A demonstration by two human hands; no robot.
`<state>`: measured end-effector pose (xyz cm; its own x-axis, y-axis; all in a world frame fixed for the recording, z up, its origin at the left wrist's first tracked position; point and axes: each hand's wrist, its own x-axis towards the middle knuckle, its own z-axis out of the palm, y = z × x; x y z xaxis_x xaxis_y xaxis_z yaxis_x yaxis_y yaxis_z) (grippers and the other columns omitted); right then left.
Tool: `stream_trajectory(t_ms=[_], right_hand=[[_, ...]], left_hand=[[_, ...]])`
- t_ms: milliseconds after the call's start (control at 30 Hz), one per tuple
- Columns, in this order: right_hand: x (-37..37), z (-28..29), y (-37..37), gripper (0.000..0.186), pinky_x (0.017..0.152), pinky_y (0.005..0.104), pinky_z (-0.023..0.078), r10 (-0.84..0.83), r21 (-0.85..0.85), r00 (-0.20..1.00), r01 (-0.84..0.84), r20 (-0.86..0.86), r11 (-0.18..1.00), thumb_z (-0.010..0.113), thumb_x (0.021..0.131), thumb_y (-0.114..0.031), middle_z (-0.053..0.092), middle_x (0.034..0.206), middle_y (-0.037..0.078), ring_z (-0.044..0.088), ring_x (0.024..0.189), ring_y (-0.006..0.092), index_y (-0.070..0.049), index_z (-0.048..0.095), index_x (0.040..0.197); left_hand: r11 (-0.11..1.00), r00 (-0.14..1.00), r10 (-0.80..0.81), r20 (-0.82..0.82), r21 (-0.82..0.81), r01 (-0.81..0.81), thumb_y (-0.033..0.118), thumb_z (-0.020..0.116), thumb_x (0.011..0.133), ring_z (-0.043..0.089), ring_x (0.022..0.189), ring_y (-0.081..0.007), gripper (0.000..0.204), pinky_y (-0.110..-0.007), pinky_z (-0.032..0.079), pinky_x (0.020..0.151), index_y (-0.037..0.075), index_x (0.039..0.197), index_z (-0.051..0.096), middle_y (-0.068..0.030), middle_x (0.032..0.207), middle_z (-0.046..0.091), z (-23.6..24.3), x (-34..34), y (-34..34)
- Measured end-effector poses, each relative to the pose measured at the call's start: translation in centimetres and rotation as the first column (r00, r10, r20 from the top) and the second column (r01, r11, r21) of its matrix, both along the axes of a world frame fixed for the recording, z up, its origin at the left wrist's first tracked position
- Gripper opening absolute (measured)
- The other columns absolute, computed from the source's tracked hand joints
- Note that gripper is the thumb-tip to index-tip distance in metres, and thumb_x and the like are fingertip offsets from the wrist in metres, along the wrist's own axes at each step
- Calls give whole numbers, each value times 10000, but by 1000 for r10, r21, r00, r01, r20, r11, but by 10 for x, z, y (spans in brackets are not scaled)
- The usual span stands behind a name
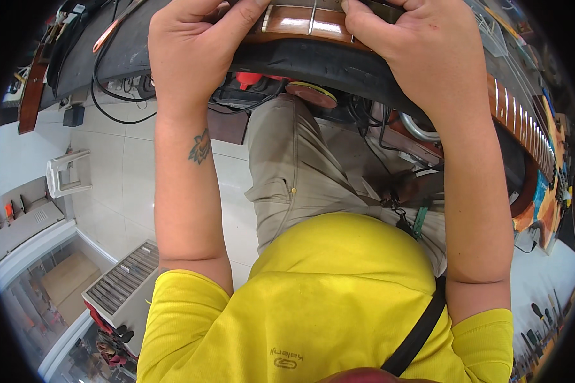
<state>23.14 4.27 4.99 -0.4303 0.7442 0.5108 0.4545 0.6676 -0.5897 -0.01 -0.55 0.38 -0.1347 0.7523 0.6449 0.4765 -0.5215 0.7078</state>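
A brown guitar neck (289, 20) with metal frets lies at the top edge, on the bench's dark padded edge (281, 57). Over its left end is my left hand (201, 45), its thumb bent and its fingers curled. At the other end, my right hand (406, 35) is closed too, its thumb tip low over the fretboard. The picture's upper edge cuts off both hands' fingertips. Whatever they grip is hidden, though a sliver of something dark shows above the frets between the thumbs.
Another fretted neck (522, 124) runs along the right side. Black cables (102, 96) hang from the bench at left. Below the bench edge is a round sanding-type disc (311, 94). A white stool (69, 173) and a slatted-top cabinet (122, 281) stand at left.
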Motion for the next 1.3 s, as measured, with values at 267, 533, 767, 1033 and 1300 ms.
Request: stream_trajectory(t_ms=[267, 533, 767, 1033, 1300], right_hand=[[1, 15, -15, 145, 668, 383, 536, 81, 65, 995, -77, -65, 995, 777, 860, -82, 700, 805, 160, 678, 714, 283, 56, 756, 897], [-2, 3, -11, 132, 650, 380, 529, 104, 113, 991, -94, -84, 989, 786, 842, -64, 700, 803, 157, 676, 703, 280, 57, 754, 884], [-1, 6, -14, 139, 647, 402, 533, 126, 191, 988, -108, -84, 976, 792, 816, -72, 701, 788, 170, 685, 690, 313, 55, 750, 855], [1, -1, -2, 127, 647, 415, 530, 147, 115, 987, -138, -65, 984, 792, 793, -70, 695, 777, 178, 689, 697, 335, 44, 744, 823], [1, -7, 1, 130, 632, 411, 522, 195, 41, 969, -191, -153, 981, 791, 779, -60, 679, 762, 177, 678, 679, 330, 48, 729, 815]], left_hand=[[997, 989, -45, 143, -52, 53, -42, 789, 956, 621, 784, -93, 95, -249, 453, 675, -44, 1042, 828, -41, 898, 726, -4, -5, -1], [996, 992, -80, 95, -19, 82, -63, 777, 916, 665, 802, -133, 110, -275, 511, 710, -70, 1016, 821, -81, 901, 754, -2, -10, -2], [990, 982, -137, 129, 0, 138, -74, 780, 902, 684, 801, -150, 116, -283, 526, 718, -75, 1010, 822, -94, 901, 761, -4, -11, -2], [988, 984, -152, 98, -26, 155, -83, 792, 884, 686, 807, -156, 122, -287, 528, 722, -66, 999, 830, -100, 894, 760, -1, -14, -1], [977, 971, -212, 111, 16, 212, -75, 812, 870, 688, 834, -177, 126, -298, 531, 735, -64, 993, 832, -113, 904, 755, -4, -19, -2]])
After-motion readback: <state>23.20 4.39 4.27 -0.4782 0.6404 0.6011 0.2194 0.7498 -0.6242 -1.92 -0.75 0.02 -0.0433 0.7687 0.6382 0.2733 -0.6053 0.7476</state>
